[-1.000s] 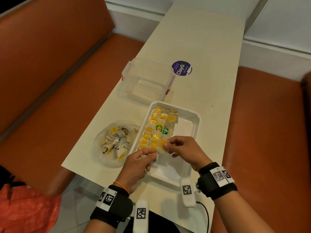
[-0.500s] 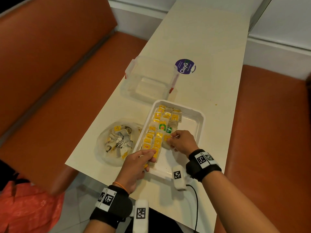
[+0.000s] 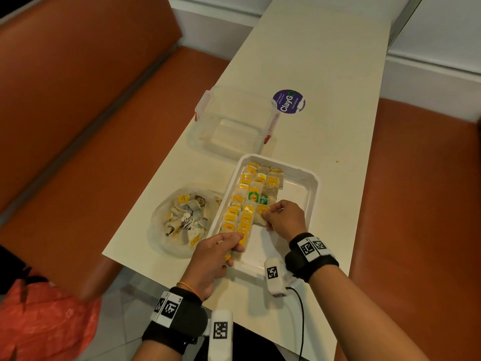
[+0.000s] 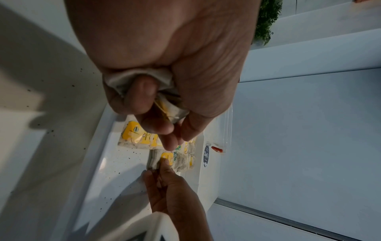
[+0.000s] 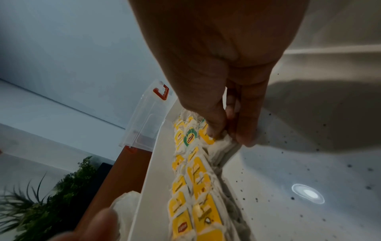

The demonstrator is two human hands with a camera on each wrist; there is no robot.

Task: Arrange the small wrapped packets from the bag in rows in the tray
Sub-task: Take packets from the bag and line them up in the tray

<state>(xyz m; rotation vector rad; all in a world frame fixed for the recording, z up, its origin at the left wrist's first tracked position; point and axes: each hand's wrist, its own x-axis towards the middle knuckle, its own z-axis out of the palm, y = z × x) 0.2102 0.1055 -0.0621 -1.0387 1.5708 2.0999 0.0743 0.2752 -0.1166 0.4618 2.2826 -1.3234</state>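
At the left lies an orange bench seat beside the pale table; near the table's left edge sits the clear bag, open at the top, with a loose heap of packets still inside it, well apart from any hand; just right of the bag, touching or nearly touching it, stands the white tray, with packets in rows along its left side, mostly yellow labels with two green ones among them; the right part of the tray floor is bare and flecked with dark specks.

The left hand rests at the tray's near left corner; its fingers are curled round a small bunch of packets, thumb pressed on top, as the left wrist view shows.

The right hand is inside the tray at the near end of the third row; its thumb and fingertips are narrowly pinched on the edge of a yellow-labelled packet lying on the tray floor.

Beyond the tray stands a clear box with red clips; to its right a round purple sticker is stuck to the table.
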